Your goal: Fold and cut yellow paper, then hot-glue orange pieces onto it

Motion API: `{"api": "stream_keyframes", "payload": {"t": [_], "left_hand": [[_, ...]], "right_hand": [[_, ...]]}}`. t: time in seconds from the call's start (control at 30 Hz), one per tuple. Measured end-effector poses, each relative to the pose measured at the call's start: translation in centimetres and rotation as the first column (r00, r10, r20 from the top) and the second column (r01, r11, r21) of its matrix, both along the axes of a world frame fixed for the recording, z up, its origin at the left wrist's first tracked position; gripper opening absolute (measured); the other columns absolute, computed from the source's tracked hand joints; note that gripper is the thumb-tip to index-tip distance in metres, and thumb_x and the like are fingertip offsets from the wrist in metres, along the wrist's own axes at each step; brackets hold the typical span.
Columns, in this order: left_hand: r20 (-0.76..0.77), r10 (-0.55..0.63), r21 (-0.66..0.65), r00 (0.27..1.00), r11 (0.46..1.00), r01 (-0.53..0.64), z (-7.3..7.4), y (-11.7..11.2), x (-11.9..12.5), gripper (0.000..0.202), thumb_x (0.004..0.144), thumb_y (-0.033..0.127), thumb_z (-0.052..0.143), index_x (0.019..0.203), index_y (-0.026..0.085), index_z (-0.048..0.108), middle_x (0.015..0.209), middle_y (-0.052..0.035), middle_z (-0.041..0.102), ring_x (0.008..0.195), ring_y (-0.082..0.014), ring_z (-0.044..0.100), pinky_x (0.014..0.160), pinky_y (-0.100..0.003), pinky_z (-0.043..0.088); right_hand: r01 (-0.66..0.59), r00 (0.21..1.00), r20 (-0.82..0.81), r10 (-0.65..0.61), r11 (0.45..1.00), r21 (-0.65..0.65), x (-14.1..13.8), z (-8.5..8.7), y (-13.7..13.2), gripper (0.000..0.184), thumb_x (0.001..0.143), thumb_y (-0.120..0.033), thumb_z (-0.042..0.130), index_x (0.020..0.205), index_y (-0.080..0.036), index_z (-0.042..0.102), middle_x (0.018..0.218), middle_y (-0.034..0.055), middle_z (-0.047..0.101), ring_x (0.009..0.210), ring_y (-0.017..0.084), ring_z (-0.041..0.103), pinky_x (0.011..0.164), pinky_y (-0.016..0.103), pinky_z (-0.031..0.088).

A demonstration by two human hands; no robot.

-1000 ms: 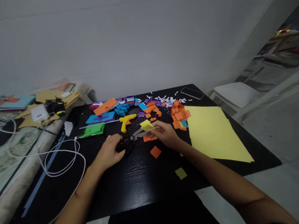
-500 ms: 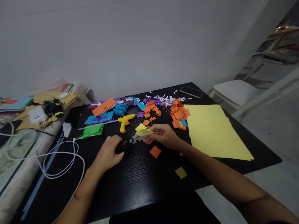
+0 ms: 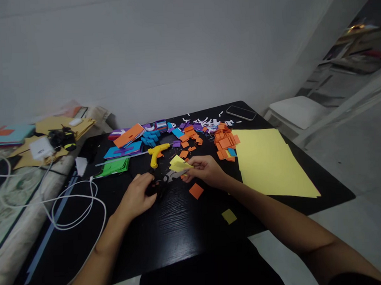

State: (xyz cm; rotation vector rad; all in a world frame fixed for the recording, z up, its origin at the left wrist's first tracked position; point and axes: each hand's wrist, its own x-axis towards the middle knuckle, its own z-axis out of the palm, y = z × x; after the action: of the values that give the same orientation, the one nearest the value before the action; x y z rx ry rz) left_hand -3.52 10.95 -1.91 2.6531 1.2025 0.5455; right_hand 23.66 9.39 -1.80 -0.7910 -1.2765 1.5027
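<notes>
One pair of scissors [image 3: 166, 178] lies near the middle of the bench [image 3: 169, 233], the left hand [image 3: 137, 193] closed around its handles, blades toward the right edge. The right hand [image 3: 206, 171] has a pinching grip on yellow paper [image 3: 179, 164], held at the blades between both hands; whether the metal is biting cannot be told. Hazard noted: the right fingertips sit close to the blades, so slipping paper could cause a nick or crooked cut. A stray right forearm [image 3: 270, 210] could sweep the loose yellow square [image 3: 229, 216] off the front edge.
</notes>
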Motion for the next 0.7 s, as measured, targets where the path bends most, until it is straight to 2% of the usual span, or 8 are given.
{"api": "stream_keyframes", "payload": {"t": [0.4,0.7], "left_hand": [[0.017,-0.013,0.015,1.0,1.0,0.013,-0.45,0.15,-0.22,0.007,0.085,0.024,0.058,0.083,0.019,0.054,0.076,-0.002,0.059,0.069,-0.0191,0.053,0.068,-0.031,0.038],[-0.013,-0.008,-0.014,1.0,1.0,0.008,-0.04,0.0,0.0,0.009,0.085,0.024,0.057,0.077,0.019,0.054,0.07,-0.0015,0.059,0.065,-0.0187,0.051,0.064,-0.03,0.037]], "right_hand": [[-0.011,0.999,-0.039,0.009,0.999,-0.051,-0.08,0.07,0.01,0.03,0.073,-0.039,0.083,0.082,-0.014,0.07,0.075,0.0057,0.075,0.068,0.018,0.074,0.066,0.03,0.063],[-0.003,1.0,-0.024,0.002,0.999,-0.048,-0.09,-0.08,0.16,0.033,0.071,-0.041,0.084,0.081,-0.013,0.069,0.072,0.0051,0.074,0.062,0.015,0.072,0.063,0.027,0.062]]}}
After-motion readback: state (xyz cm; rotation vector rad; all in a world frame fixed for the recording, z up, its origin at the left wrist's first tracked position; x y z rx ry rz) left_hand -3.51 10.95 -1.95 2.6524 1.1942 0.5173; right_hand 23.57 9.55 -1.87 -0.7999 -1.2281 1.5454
